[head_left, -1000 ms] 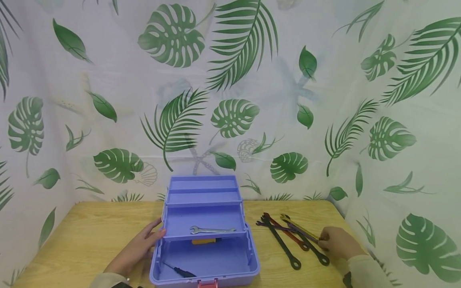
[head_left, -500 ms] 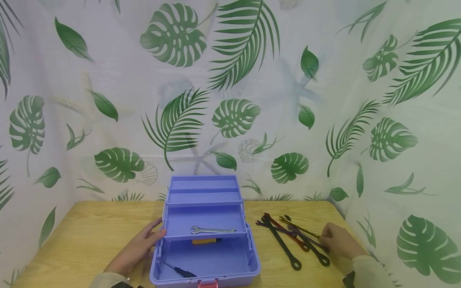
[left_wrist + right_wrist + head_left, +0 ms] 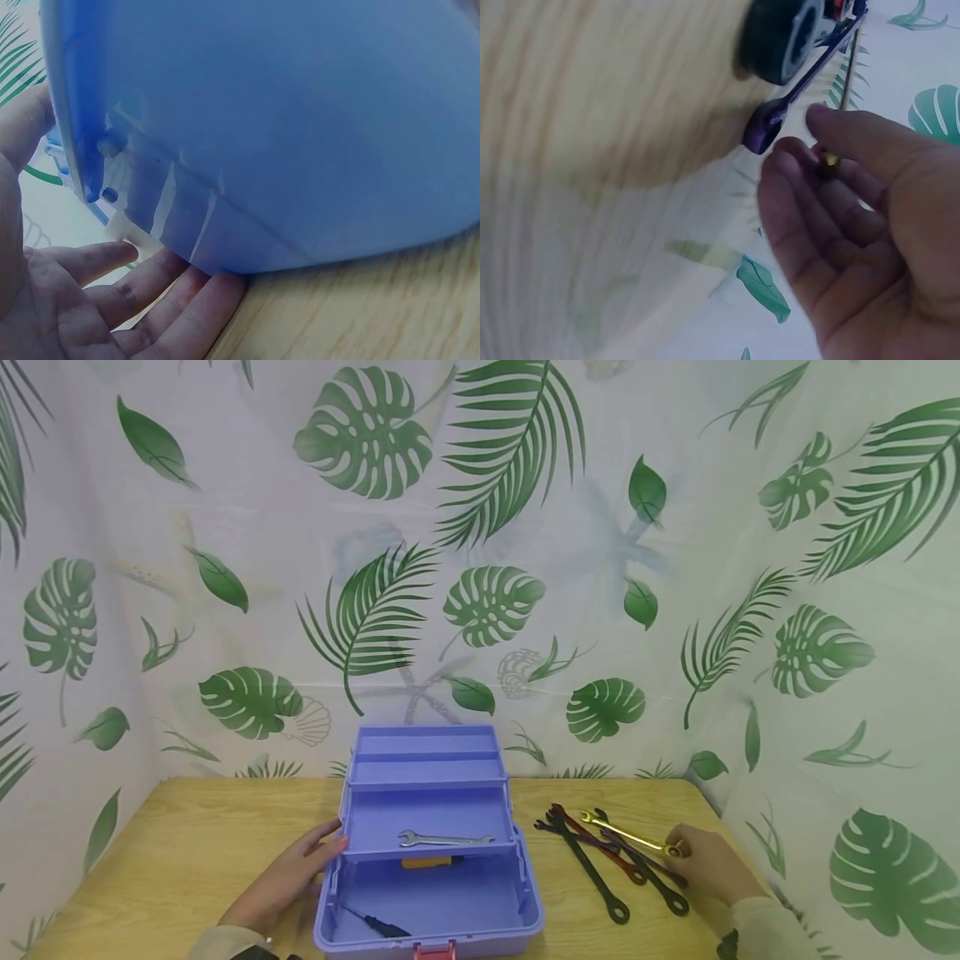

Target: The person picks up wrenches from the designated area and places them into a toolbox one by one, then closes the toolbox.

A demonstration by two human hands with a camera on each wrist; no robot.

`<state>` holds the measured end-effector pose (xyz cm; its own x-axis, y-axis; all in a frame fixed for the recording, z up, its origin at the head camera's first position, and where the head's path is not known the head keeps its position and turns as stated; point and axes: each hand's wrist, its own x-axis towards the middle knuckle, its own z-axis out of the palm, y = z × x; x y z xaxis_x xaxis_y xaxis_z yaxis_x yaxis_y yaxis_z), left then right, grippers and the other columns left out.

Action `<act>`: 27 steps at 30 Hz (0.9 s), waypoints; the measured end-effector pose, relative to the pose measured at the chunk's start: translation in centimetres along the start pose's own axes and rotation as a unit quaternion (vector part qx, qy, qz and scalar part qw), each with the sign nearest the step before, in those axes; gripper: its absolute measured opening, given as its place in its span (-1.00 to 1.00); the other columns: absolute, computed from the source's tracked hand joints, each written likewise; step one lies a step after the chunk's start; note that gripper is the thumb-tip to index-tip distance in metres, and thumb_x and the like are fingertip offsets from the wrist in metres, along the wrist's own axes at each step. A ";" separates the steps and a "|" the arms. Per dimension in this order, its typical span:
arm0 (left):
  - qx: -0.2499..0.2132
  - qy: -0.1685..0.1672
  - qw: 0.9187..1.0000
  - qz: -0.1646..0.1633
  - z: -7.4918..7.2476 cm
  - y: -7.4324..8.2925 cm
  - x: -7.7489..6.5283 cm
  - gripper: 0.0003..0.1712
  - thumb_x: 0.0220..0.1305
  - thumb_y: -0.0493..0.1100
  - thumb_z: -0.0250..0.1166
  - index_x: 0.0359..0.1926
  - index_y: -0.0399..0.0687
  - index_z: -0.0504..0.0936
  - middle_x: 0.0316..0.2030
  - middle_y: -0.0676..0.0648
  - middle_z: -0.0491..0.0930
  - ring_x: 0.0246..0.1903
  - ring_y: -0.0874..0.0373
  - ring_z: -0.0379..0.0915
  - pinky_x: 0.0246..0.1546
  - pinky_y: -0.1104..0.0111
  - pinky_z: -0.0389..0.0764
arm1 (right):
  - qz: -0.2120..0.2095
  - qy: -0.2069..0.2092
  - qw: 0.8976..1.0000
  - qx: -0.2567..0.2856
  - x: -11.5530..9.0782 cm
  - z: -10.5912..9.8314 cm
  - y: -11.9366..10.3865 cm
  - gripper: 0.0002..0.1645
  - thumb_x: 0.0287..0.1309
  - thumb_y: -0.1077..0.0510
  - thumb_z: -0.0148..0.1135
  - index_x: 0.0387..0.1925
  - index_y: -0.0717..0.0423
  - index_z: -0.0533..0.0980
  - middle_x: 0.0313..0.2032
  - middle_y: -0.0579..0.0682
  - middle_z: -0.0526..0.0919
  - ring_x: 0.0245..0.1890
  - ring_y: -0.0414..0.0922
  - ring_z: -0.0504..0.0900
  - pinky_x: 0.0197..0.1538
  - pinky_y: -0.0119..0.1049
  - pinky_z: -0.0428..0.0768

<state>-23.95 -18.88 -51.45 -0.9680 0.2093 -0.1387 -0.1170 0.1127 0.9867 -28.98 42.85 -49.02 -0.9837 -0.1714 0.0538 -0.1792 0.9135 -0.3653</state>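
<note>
My right hand (image 3: pixel 708 862) pinches the ring end of a gold combination wrench (image 3: pixel 630 835), lifted at that end over the pile; its open jaw points to the back left. In the right wrist view, thumb and fingers meet at its gold end (image 3: pixel 830 159), beside a purple wrench (image 3: pixel 761 127). Under it lie black wrenches (image 3: pixel 588 867) and a red wrench (image 3: pixel 622 862). My left hand (image 3: pixel 281 881) rests against the left side of a blue-purple toolbox (image 3: pixel 330 935), thumb at the tray's edge. Its relaxed fingers touch the outer wall in the left wrist view.
A silver wrench (image 3: pixel 444 839) lies in the toolbox's lower tray (image 3: pixel 427 814). A black screwdriver (image 3: pixel 378 927) and a yellow-handled tool (image 3: pixel 427 862) lie in the bottom. A red latch (image 3: pixel 435 951) is at the front. A leaf-patterned curtain (image 3: pixel 480 527) surrounds the wooden table (image 3: pixel 225 810).
My right hand has raised and turned the gold wrench, separating it from the purple one, which stays on the pile. My left hand keeps its place on the toolbox.
</note>
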 end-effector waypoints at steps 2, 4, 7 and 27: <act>-0.002 -0.004 1.000 0.002 0.0 0.0 -0.1 -0.15 0.58 0.04 0.11 0.58 -0.37 -0.01 0.28 -0.53 0.41 0.13 -0.24 0.58 0.06 -0.01 0.70 | -0.015 0.012 1.000 -0.013 0.0 0.0 -0.2 -0.80 0.18 0.18 0.47 -0.20 0.16 0.65 -0.29 -0.01 0.75 -0.28 -0.03 0.69 -0.18 0.00 0.70; 0.001 -0.002 1.000 0.001 0.0 0.0 -0.1 -0.14 0.58 0.05 0.11 0.58 -0.36 0.00 0.28 -0.52 0.41 0.14 -0.24 0.58 0.07 -0.01 0.70 | -0.026 0.024 0.999 -0.021 -0.1 0.0 -0.4 -0.79 0.20 0.13 0.47 -0.18 0.15 0.69 -0.27 -0.03 0.77 -0.27 -0.04 0.71 -0.16 0.00 0.71; 0.002 0.002 1.000 -0.001 0.0 0.1 -0.1 -0.15 0.57 0.06 0.12 0.59 -0.34 0.01 0.29 -0.53 0.40 0.15 -0.24 0.57 0.08 -0.02 0.70 | -0.038 0.043 0.998 -0.028 0.0 0.0 -0.7 -0.75 0.22 0.09 0.47 -0.14 0.16 0.71 -0.26 -0.02 0.78 -0.29 -0.07 0.72 -0.18 -0.02 0.72; -0.001 0.008 1.000 -0.006 0.0 0.1 0.0 -0.14 0.57 0.08 0.13 0.58 -0.33 0.02 0.29 -0.52 0.42 0.17 -0.26 0.56 0.06 -0.01 0.70 | -0.053 0.110 0.992 -0.018 0.1 0.7 -0.5 -0.83 0.21 0.17 0.46 -0.15 0.05 0.72 -0.27 -0.11 0.77 -0.35 -0.19 0.67 -0.30 -0.19 0.66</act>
<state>-23.96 -18.89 -51.37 -0.9698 0.1929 -0.1495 -0.1294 0.1131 0.9851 -29.03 42.12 -49.49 -0.9377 -0.1869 0.2928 -0.2788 0.9078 -0.3133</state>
